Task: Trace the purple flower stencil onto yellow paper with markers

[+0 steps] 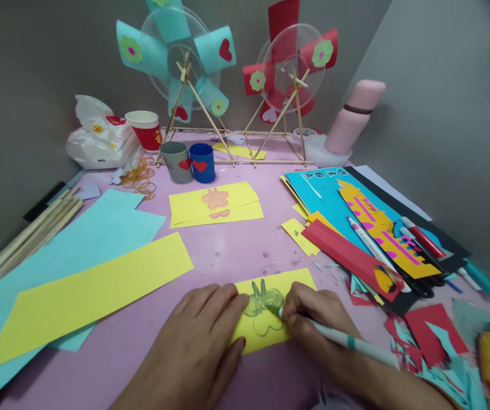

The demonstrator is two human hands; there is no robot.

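A small yellow paper (298,283) lies near the front of the pink table (227,250), with a green butterfly outline drawn and partly scribbled in on it. My left hand (200,336) rests flat on the paper's left end, fingers together and stretched out. My right hand (317,322) pinches a white marker (355,343) with a green band; its tip touches the butterfly drawing (264,310).
A long yellow strip (86,296) lies over light blue sheets (69,239) on the left, beside wooden sticks (23,239). Coloured papers, markers and scraps (381,239) pile up on the right. Two paper windmills (185,62), cups (189,162) and a pink bottle (353,117) stand at the back.
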